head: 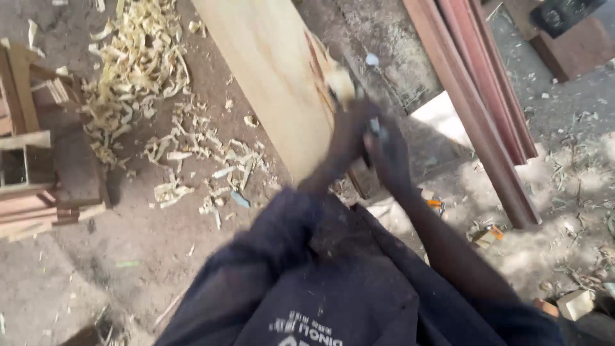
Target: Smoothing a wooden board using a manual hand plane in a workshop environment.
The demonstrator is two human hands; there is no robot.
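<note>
Gripping a hand plane (349, 83) at the edge of a pale wooden board (269, 70), both hands sit close together just below the tool. The left hand (349, 138) is closed around the plane's rear part, and the right hand (387, 157) is closed beside it, touching the tool's dark metal; motion blur hides the exact finger positions. The plane rests on the board's right edge, directly ahead of the hands. Pale wood shavings (138, 57) lie scattered on the dirt floor (147, 250) to the left, and reddish planks (474, 96) lean at the right.
</note>
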